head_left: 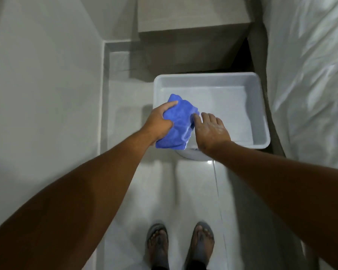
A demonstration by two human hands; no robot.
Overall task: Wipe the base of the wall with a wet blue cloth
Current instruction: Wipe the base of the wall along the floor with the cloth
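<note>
A bunched blue cloth hangs above the near left corner of a white rectangular tub that holds shallow water. My left hand grips the cloth from its left side, thumb on top. My right hand is beside the cloth on its right, fingers spread, fingertips touching the cloth's edge. The wall runs along the left, and its pale base strip meets the tiled floor there.
A grey cabinet stands behind the tub. A bed with white sheets fills the right side. My feet in grey sandals stand on the glossy floor tiles. A white rounded object peeks out under the tub's near edge.
</note>
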